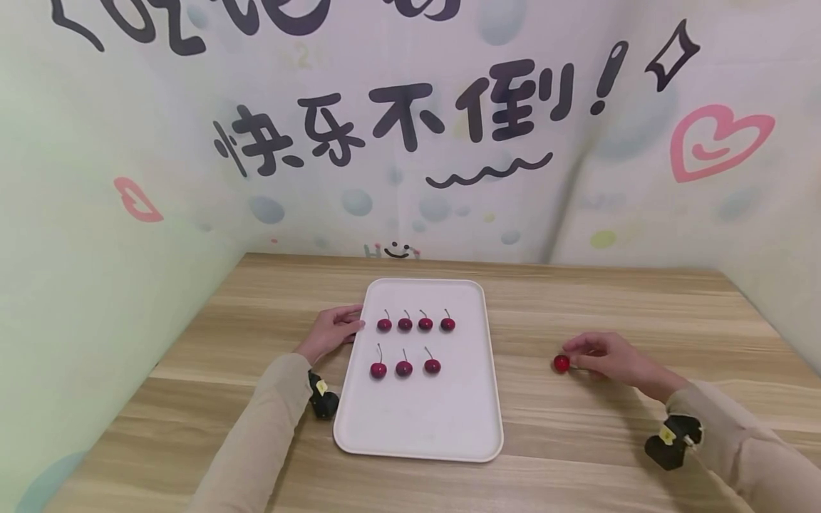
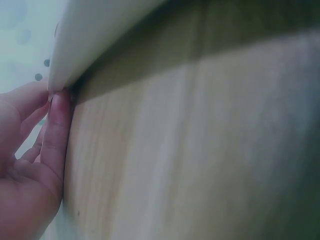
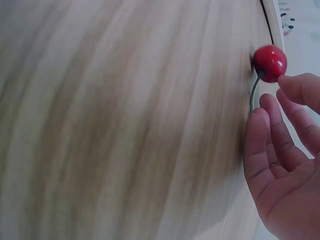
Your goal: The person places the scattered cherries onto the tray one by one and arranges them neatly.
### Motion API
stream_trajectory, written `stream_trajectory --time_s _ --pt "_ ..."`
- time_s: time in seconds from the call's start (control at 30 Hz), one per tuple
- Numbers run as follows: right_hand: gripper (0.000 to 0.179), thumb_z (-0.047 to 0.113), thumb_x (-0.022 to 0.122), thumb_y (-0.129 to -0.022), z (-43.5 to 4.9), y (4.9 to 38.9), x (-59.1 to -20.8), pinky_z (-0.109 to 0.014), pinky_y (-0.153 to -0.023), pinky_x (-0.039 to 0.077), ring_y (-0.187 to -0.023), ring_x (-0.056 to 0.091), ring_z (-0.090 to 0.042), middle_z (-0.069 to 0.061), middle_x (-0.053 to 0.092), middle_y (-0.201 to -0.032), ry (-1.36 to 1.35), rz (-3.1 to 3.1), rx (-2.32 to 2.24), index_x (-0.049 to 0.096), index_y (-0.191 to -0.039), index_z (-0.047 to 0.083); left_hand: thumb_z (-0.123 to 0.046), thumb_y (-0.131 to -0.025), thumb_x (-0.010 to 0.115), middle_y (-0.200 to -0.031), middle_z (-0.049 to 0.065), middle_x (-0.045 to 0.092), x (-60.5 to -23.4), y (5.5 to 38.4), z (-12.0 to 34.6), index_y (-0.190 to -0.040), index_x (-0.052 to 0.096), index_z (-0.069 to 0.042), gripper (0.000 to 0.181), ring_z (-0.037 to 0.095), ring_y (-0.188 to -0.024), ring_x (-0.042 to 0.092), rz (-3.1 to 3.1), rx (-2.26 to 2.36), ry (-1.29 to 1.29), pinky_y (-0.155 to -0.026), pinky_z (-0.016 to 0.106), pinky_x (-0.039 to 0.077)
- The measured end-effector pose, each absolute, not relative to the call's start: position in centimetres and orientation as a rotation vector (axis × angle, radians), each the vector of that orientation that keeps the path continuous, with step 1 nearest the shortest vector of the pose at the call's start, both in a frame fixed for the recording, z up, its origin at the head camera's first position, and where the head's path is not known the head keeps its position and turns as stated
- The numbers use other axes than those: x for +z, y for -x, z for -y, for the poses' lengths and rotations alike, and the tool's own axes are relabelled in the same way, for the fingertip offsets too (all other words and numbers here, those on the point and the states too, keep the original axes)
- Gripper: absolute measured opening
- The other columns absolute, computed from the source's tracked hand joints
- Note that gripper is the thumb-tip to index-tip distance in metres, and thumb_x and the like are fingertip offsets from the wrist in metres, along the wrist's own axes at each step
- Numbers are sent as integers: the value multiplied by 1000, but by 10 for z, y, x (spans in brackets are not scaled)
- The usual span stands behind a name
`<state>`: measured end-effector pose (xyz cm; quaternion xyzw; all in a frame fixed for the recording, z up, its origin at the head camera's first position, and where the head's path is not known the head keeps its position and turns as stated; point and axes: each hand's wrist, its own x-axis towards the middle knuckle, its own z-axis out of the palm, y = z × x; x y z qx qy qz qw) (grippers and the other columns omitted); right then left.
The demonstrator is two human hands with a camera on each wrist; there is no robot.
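Right hand (image 1: 612,358), fingers loosely curled, touches the loose cherry (image 1: 561,363) on the table (image 1: 577,299) at its 9 o'clock, stem pointing back toward the palm; left hand (image 1: 332,330), open, rests against the tray (image 1: 417,434) edge, farther off.

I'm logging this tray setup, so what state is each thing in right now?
Tray: flat on the table, holding seven cherries in two rows, four behind and three in front.
Loose cherry: on the table right of the tray, off it, stem toward the right hand.
Left hand: fingertips touching the tray's left edge.
Right hand: fingers at the loose cherry; whether the grip has closed is unclear.
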<state>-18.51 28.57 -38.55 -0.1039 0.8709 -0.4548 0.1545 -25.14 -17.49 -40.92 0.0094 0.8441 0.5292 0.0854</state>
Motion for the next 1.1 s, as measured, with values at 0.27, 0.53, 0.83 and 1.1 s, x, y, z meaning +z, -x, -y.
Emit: stream_trajectory --time_s 0.27,0.53,0.83,1.1 --pt "34 8 61 -81 -288 184 -388 -22 -61 47 -77 52 -8 -13 59 -94 344 -2471 -1293 53 -109 -9 -13 -87 57 -108 17 58 -409 251 175 -127 47 -6 42 18 -87 59 -2515 1583 -29 -73 26 52" --pt "32 14 65 -79 -286 186 -392 -20 -58 45 -72 49 -9 -8 57 -85 360 -2534 -1214 58 -104 -5 -15 -87 57 -109 16 57 -408 251 174 -127 47 -7 42 19 -88 58 -2519 1565 -17 -74 26 51" --pt "21 17 65 -79 -283 188 -393 -20 -61 41 -71 47 -9 -4 59 -82 377 -2588 -1142 64 -94 2 -12 -87 57 -108 17 57 -406 251 174 -127 47 -6 42 19 -88 58 -2511 1585 -11 -73 26 52" --pt "19 19 68 -78 -282 190 -394 -19 -61 40 -70 46 -9 -3 58 -81 380 -2593 -1122 65 -87 2 -12 -87 56 -110 18 57 -407 251 174 -128 46 -6 42 20 -89 58 -2512 1586 -22 -74 27 52"
